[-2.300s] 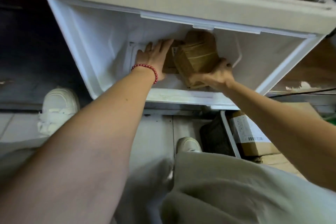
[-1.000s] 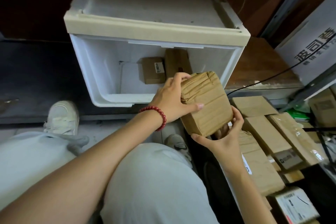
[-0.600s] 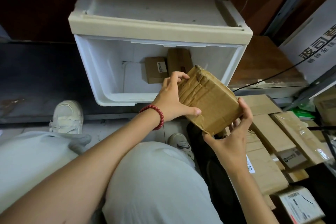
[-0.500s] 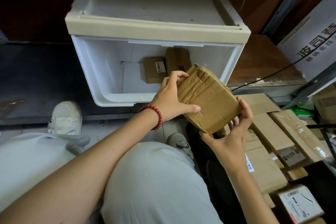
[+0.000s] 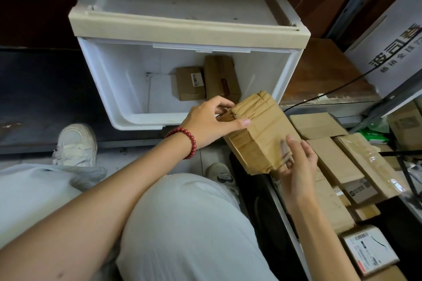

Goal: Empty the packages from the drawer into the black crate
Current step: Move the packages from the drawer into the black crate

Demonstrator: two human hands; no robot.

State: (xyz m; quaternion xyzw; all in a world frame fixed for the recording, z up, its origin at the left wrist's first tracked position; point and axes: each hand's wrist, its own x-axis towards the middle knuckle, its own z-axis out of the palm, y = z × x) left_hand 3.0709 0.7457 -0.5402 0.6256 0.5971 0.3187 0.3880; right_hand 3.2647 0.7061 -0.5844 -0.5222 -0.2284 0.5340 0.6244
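I hold a brown taped cardboard package [image 5: 260, 130] in front of the open white drawer [image 5: 127, 118], above the black crate [image 5: 258, 203]. My left hand [image 5: 212, 121], with a red bead bracelet on its wrist, grips the package's upper left end, thumb across the top. My right hand [image 5: 296, 164] holds its lower right corner from below. Two brown packages stay at the drawer's back: a small labelled one [image 5: 189, 83] and a taller one [image 5: 220, 77]. The crate holds several brown packages [image 5: 335, 164].
My knees in pale trousers fill the foreground, and two white shoes [image 5: 75, 143] stand on the floor below the drawer. A white labelled box [image 5: 370, 251] lies at the lower right. A large printed carton [image 5: 392, 52] and a black cable [image 5: 331, 91] are at the right.
The package came out of the drawer in both hands and moved down and right over the crate. In the last half second it tilted and my right hand shifted onto its lower corner.
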